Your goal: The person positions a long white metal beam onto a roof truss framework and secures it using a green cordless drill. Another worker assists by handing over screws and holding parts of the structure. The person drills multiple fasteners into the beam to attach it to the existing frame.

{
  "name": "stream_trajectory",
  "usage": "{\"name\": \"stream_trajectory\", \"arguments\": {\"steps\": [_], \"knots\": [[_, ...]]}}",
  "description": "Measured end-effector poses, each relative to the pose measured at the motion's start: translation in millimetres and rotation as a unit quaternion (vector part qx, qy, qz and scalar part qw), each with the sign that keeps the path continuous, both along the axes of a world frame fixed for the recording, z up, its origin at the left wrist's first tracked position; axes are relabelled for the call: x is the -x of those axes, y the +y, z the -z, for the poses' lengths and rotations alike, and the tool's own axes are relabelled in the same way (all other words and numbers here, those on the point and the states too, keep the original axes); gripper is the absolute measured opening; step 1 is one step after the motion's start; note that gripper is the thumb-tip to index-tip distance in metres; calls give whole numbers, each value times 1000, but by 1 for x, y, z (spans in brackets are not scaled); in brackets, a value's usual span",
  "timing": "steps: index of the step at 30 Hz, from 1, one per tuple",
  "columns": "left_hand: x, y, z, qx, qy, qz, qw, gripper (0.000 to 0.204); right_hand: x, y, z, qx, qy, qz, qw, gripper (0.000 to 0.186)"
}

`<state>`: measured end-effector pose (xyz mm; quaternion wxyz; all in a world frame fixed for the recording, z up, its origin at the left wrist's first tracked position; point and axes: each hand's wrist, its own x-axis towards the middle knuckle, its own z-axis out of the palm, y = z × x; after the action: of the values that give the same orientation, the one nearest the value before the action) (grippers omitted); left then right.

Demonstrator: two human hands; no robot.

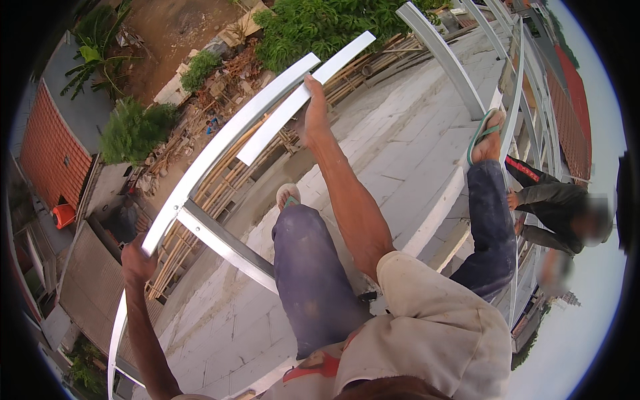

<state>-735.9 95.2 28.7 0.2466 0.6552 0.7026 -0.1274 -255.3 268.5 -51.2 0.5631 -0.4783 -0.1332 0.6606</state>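
Note:
My left hand (pixel 139 261) is closed around the lower end of a long silvery metal roof channel (pixel 230 137), its fingers partly hidden. My right hand (pixel 313 117) reaches far out, gripping a shorter loose metal channel (pixel 303 100) about midway along. This shorter piece lies close beside the upper part of the long one, at a slight angle. A metal crossbeam (pixel 227 248) meets the long channel near my left hand, with screw heads at the joint. My legs straddle the frame in dark trousers, with sandals on the feet.
Below lie a grey block wall and floor (pixel 393 153) and bundled bamboo poles (pixel 193 233). More metal rafters (pixel 443 60) rise at upper right. Another person (pixel 553 203) in dark clothes is at the right. Far down are tiled roofs (pixel 57 143), rubble and trees (pixel 320 33).

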Motion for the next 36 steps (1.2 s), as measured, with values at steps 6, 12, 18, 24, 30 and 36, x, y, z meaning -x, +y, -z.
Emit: {"name": "stream_trajectory", "arguments": {"steps": [6, 12, 18, 24, 30, 36], "knots": [[-2, 0, 0, -46, -5, 19, 999, 50, 17, 32, 5, 57, -133, -38, 989, 80], [-1, 2, -4, -27, -16, 14, 999, 50, 25, 33, 11, 77, -322, -81, 940, 92], [2, 3, -2, 4, 2, -12, 1000, 50, 17, 37, 16, 63, -507, -112, 852, 87], [5, -2, 0, -22, -2, -5, 1000, 53, 53, 7, -14, 13, -337, -117, 934, 74], [6, -3, 0, -28, -5, 0, 1000, 53, 68, 1, -24, 44, -406, -119, 905, 48], [4, -5, 1, -29, 14, 3, 999, 54, 47, 18, -15, 40, -382, -96, 918, 43]]}}
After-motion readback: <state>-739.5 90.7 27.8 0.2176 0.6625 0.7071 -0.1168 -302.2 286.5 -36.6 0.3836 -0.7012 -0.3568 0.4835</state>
